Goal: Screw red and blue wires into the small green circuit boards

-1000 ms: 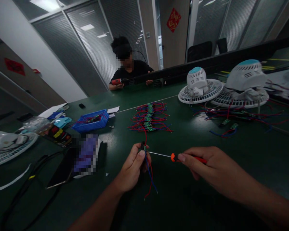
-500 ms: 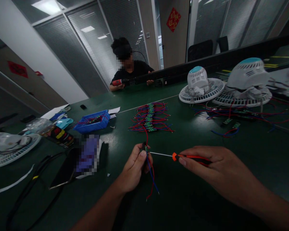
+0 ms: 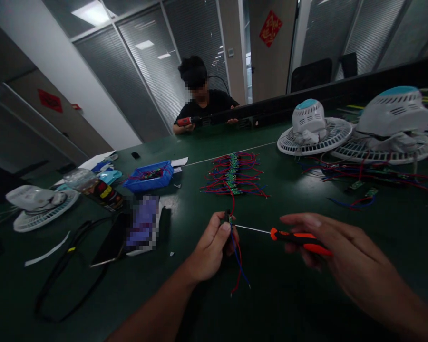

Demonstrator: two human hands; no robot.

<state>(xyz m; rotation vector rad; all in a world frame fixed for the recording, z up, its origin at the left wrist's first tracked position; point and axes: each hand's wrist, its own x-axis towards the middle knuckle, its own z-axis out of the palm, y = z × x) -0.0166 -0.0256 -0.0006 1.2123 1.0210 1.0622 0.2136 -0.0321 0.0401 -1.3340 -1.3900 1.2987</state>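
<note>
Near the middle of the head view, my left hand (image 3: 213, 244) pinches a small green circuit board (image 3: 230, 219) between thumb and fingers. Red and blue wires (image 3: 239, 266) hang below it, and a red wire rises from its top. The orange-and-black screwdriver (image 3: 296, 237) lies level in my right hand (image 3: 342, 251), its handle between loosened fingers that stand partly apart. Its thin shaft points left and the tip meets the board's right side; the exact contact is too small to make out. Beyond my hands lies a row of wired circuit boards (image 3: 232, 173).
A blue tray (image 3: 148, 183) of wired boards, a bottle (image 3: 102, 190), a phone (image 3: 110, 242) and a black cable (image 3: 43, 289) are on the left. White fan housings (image 3: 314, 135) and loose wires are at right. Across the green table, a person (image 3: 203, 102) holds a red-and-black tool.
My right fingers have loosened and spread, showing more of the screwdriver handle. The whole view has shifted, so things appear farther right. My left hand keeps its pinch on the board.
</note>
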